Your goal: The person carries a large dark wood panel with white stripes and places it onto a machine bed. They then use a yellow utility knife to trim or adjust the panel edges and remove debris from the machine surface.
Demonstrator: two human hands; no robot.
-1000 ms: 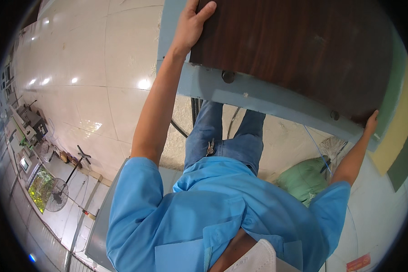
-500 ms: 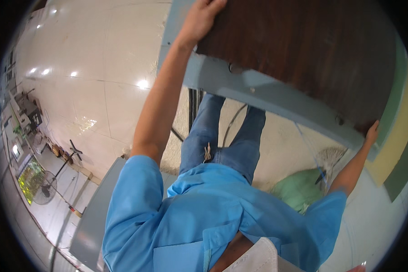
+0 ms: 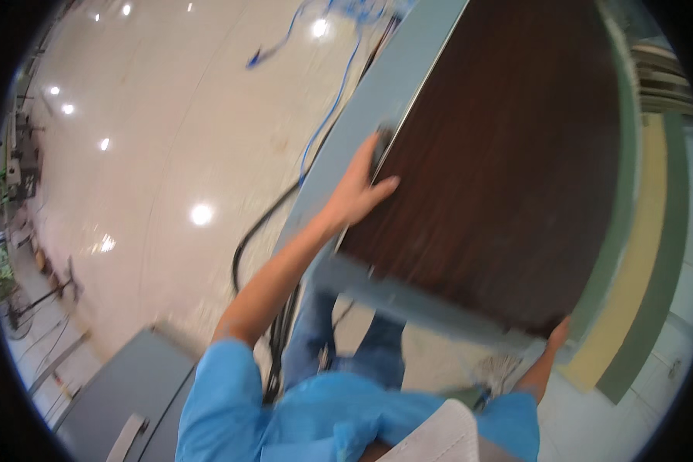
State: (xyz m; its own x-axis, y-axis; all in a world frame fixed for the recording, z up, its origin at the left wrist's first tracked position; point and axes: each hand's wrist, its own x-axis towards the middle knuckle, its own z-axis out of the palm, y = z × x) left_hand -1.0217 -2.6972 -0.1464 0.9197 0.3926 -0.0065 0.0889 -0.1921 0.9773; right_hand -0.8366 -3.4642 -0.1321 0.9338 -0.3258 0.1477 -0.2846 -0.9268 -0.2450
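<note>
A large dark brown wood-grain panel (image 3: 500,169) lies over a grey-blue bench top (image 3: 369,92) in front of me. My left hand (image 3: 358,189) is at the panel's left edge, its thumb on the top face and its fingers along the side. A small dark piece (image 3: 383,145) shows beside those fingertips; I cannot make out what it is. Down at the near right corner, my right hand (image 3: 560,333) grips the panel, with most of its fingers hidden. The panel's near edge is slightly blurred.
Green, yellow and dark green strips (image 3: 631,254) run along the right wall. Blue cable (image 3: 331,108) and black cables (image 3: 242,250) trail on the left side of the bench. A grey cabinet (image 3: 123,393) stands at lower left. Bristles of a broom (image 3: 497,369) show below the bench.
My view has shifted, and the panel now appears lower and shows more of its length. My left hand has moved down its left edge. My right hand stays at the near right corner.
</note>
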